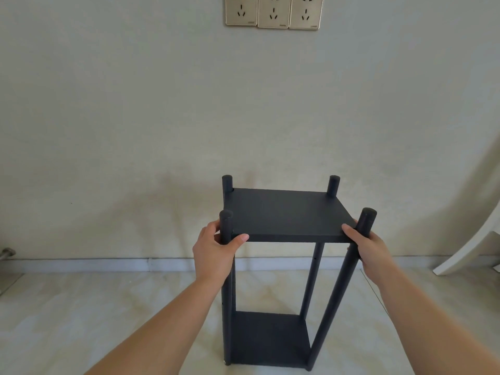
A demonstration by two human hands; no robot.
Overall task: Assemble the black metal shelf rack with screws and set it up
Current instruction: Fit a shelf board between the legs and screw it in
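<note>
rack: black shelf rack (281, 215) upright on floor (81, 307), near wall
left hand (213, 255): my grip wraps front-left post
right hand (370, 250): grip curled on front-right post
step: setting up
next: likely settle it level, let go

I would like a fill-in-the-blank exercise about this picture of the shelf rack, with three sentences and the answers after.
1. The black rack stands upright on the ____.
2. The left hand and the right hand grip its two near posts, one hand on ____ post.
3. On the wall above it are ____ gold-framed sockets.

Answers: floor; each; three
</note>
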